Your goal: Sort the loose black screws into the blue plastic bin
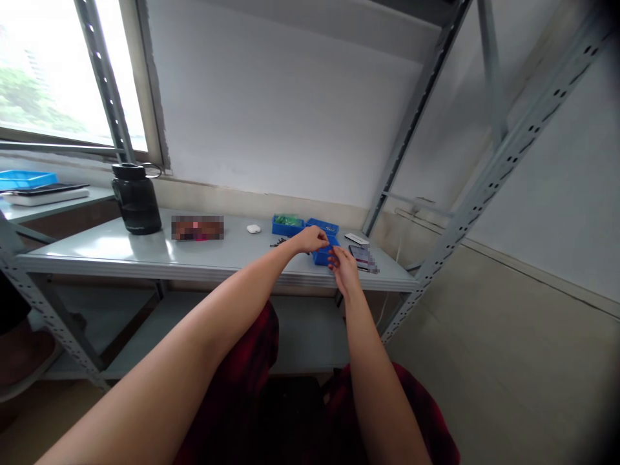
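Observation:
My left hand reaches over the front blue bin, its fingertips pinched together. Close by on the right, my right hand has its thumb and fingers bent inward at the same bin's edge. Whatever lies between the fingertips is too small to make out. Behind the hands stand a blue bin with green contents and another blue bin holding small pieces. Small dark parts lie on the tabletop left of my left hand, partly hidden by my wrist.
A black bottle stands at the left of the metal shelf table. A blurred-out item and a small white case lie between. Right of the hands are a phone-like object and a white flat piece. Perforated uprights frame the right.

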`<action>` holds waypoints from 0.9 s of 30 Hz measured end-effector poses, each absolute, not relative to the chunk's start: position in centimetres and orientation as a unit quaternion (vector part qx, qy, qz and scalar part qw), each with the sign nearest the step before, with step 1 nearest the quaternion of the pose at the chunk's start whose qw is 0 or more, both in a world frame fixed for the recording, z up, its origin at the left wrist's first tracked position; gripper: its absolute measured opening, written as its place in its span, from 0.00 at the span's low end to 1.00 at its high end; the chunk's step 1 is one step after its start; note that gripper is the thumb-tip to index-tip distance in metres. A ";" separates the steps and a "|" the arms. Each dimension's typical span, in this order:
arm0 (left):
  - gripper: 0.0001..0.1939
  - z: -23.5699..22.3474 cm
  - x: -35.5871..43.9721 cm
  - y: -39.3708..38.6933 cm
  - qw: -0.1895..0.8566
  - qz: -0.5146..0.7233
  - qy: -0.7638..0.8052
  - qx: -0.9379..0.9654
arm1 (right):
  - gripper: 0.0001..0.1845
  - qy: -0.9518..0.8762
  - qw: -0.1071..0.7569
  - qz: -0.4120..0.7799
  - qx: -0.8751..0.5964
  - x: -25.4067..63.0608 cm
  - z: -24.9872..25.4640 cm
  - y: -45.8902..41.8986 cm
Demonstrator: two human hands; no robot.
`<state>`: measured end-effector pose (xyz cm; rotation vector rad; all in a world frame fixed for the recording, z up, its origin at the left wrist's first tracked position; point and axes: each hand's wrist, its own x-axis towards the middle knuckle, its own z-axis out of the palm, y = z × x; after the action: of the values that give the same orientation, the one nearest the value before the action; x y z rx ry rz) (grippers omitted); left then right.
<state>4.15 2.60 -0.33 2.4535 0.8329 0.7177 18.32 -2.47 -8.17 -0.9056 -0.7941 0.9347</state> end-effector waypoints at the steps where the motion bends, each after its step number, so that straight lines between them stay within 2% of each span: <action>1: 0.10 -0.3 4.1 2.6 0.219 0.263 0.302 0.890 | 0.17 -0.361 0.722 0.421 -0.413 18.3 -8.2 -2.5; 27: 0.10 -0.3 4.9 2.8 0.249 0.286 0.279 0.882 | 0.19 -0.387 0.709 0.406 -0.427 17.6 -8.6 -2.2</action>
<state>4.86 2.77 -0.33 2.4031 0.7605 0.7787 17.62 -2.23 -8.57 -0.9483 -0.8601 0.9014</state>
